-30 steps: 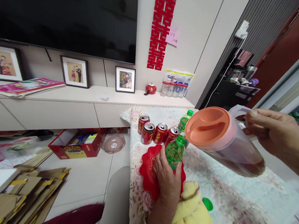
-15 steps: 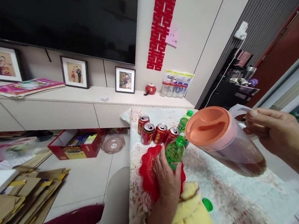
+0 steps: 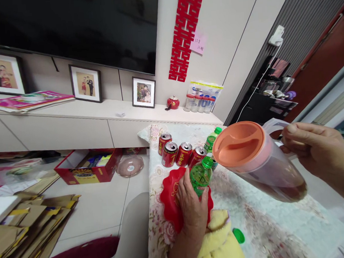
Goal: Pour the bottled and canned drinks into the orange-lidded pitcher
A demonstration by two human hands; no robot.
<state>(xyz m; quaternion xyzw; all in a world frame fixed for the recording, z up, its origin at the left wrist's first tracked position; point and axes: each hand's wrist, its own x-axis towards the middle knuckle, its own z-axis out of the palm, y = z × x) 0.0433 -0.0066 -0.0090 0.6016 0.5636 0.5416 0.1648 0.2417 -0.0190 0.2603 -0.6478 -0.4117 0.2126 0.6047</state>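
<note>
My right hand [image 3: 318, 154] grips the handle of a clear pitcher [image 3: 269, 173] with an orange lid [image 3: 239, 143]. The pitcher is tilted toward the left, with brown liquid in its lower part. Its spout hangs just above the mouth of an uncapped green bottle [image 3: 201, 177]. My left hand [image 3: 192, 208] is wrapped round that bottle, which stands on a red scalloped plate [image 3: 169, 200] on the floral-clothed table [image 3: 273, 236]. A loose green cap [image 3: 238, 235] lies beside a yellow cloth [image 3: 219, 243] near my left wrist.
Several red drink cans [image 3: 179, 152] and another green bottle [image 3: 212, 138] stand further back on the table. A white cabinet [image 3: 71, 124] with framed photos runs along the wall. Flattened cardboard [image 3: 22, 230], a red box [image 3: 89, 166] and a pink dish [image 3: 130, 165] lie on the floor at left.
The pitcher has risen very slightly in my right hand. My left hand and the green bottle have stayed put.
</note>
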